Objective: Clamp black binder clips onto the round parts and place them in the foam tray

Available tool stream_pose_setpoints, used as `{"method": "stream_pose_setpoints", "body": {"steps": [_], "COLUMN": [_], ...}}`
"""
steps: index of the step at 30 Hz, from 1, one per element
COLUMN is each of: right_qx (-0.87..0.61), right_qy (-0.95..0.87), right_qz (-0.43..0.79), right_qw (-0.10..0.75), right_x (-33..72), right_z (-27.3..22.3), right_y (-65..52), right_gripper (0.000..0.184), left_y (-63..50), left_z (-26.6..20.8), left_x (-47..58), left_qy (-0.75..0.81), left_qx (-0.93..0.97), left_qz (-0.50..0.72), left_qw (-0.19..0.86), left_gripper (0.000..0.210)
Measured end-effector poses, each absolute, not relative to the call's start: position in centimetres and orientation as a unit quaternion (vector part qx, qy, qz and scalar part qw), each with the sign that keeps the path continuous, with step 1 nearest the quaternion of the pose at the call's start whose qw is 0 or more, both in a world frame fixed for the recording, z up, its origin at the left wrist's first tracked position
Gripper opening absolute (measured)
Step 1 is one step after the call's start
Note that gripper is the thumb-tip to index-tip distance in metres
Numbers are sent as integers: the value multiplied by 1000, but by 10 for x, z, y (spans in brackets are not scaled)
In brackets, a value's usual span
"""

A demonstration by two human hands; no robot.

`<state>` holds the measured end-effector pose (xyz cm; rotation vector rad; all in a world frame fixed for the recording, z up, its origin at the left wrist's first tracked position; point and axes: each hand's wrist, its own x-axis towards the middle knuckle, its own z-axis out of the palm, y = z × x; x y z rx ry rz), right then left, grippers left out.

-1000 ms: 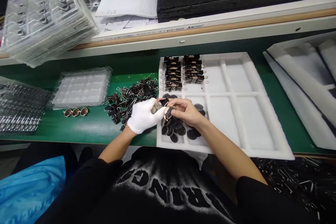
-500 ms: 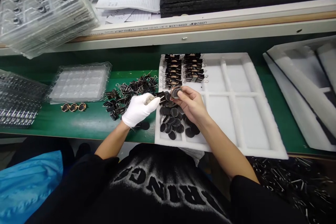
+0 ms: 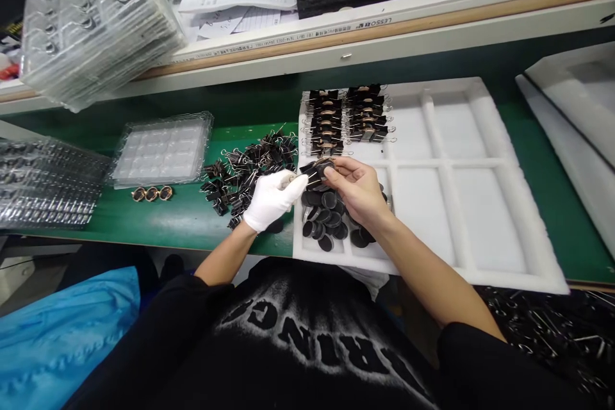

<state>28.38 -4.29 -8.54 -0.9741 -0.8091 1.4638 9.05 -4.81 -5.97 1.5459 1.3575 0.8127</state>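
My left hand (image 3: 275,198), in a white glove, pinches the wire handles of a black binder clip (image 3: 311,173). My bare right hand (image 3: 358,191) grips a dark round disc (image 3: 327,170) between thumb and fingers. The clip's jaws meet the disc's left edge; whether they are clamped over it I cannot tell. Below the hands, a heap of loose black discs (image 3: 327,216) lies in the near-left compartment of the white foam tray (image 3: 391,205). Clips gripping gold-edged round pieces (image 3: 327,123) stand in two columns in the far-left compartment. Loose binder clips (image 3: 250,166) are piled left of the tray.
Three joined gold-rimmed rounds (image 3: 152,193) lie on the green bench (image 3: 158,221) before a clear plastic tray (image 3: 161,148). Stacked clear trays (image 3: 52,182) stand at far left. A shelf edge (image 3: 269,54) runs behind; more foam trays (image 3: 576,102) lean at right.
My left hand has brought the binder clip up against the disc in my right hand. The whole view has shifted slightly, so the bench things appear farther right.
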Motion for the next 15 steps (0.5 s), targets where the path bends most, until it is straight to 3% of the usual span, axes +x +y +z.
{"method": "stream_pose_setpoints", "body": {"steps": [5,8,11,15], "right_qx": [-388,-373,-396,-403], "right_qy": [-307,-267,-236,-227], "right_qz": [652,678,682,685], "right_qw": [575,575,568,563], "right_x": [287,291,294,294], "right_z": [-83,-82,-85,-88], "right_y": [-42,-38,-33,-32], "right_gripper": [37,39,43,42], "left_y": [-38,-10,29,62], "left_z": [-48,-34,-30,-45], "left_x": [68,40,14,-4], "left_qy": [511,598,675,630], "left_qx": [719,734,726,776], "left_qz": [280,252,130,3], "left_qw": [379,200,27,29], "left_gripper": [44,49,44,45]}}
